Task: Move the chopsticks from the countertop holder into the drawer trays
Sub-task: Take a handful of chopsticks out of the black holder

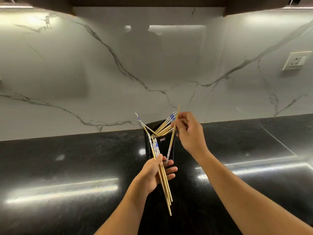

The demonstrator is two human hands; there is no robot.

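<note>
Several sticks gathered: the left hand [153, 175] has its grip wrapped round a bundle of chopsticks [163, 180], patterned ends up and bare tips slanting down toward the person, seemingly as a store so that each fresh one can be added without a trip to the drawer.
Single stick: the right hand [189, 131] pinches one chopstick [172, 138] between thumb and fingertips near its plain end; its patterned end points down toward the left hand, a slant that suits passing it into the bundle.
Holder: a dark square holder [162, 148] stands on the black tabletop [67, 167] close to the marble backsplash [101, 73], just behind the left hand and partly hidden by it.
Remaining stock: a loose fan of chopsticks in the holder [165, 126] leans outward, mostly right, a couple left, which leaves the tops easy to pluck singly.
Destination: no drawer or tray is in view.
Progress, as a judgement: collecting is under way; nothing has yet gone to the trays.
Risk: the bundle is held near its middle, so a slack grip could let sticks slide out.
</note>
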